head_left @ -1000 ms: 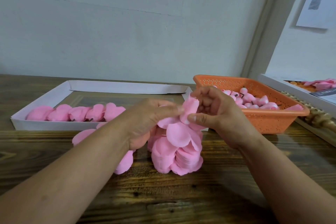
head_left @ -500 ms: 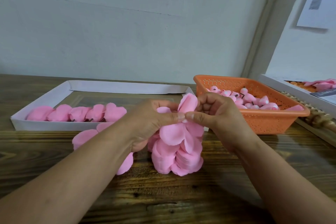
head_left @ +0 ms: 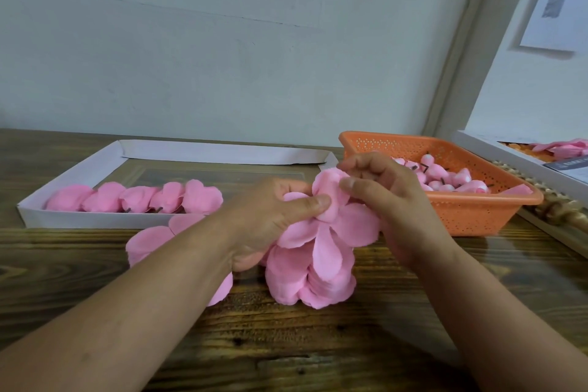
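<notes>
Folded lower than half a second ago: upright petal (head_left: 328, 191) of the pink flower (head_left: 353, 226), now curled against the centre. Held just above the petal stack (head_left: 318, 286) on the wooden table (head_left: 318, 344). Pinched by left hand (head_left: 267, 223), thumb on top; gripped too by right hand (head_left: 397, 207), fingers curled. Behind left, white tray (head_left: 95, 220) with finished blooms (head_left: 133, 199); right, orange basket (head_left: 477, 216) of buds (head_left: 445, 178).

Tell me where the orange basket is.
Head view, right side: the orange basket sits on the table just behind the right hand, right of the white tray.
</notes>
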Available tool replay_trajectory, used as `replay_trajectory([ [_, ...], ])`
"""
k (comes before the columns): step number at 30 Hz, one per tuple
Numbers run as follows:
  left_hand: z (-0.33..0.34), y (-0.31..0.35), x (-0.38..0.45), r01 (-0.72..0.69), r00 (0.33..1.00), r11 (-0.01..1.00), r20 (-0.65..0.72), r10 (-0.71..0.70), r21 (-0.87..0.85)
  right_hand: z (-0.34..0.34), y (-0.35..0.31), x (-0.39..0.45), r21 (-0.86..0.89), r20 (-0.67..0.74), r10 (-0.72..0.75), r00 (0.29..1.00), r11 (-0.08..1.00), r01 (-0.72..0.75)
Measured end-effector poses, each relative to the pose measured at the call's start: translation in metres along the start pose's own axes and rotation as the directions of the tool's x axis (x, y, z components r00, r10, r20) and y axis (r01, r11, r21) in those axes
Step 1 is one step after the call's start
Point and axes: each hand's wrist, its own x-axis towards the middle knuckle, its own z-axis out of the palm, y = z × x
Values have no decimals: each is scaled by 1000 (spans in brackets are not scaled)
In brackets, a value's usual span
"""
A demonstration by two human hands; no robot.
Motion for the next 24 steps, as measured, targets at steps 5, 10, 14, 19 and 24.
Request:
replay_trajectory([
  [5,-1,0,-1,33,995,999,90,-35,22,1,-1,0,-53,26,-7,1000,999,8],
  [10,0,-2,-1,39,995,999,93,-41,20,-1,-2,-3,-100,38,-28,999,994,31],
  [14,1,-3,1,51,998,998,43,-52,22,4,-4,-7,-269,-8,-145,989,953,138],
  [19,0,0,1,20,1000,995,-12,-19,98,10,-3,-7,-382,-24,-294,955,886,263],
  [24,1,1,0,25,999,998,-30,-23,57,-9,1,2,92,43,25,999,995,-29],
])
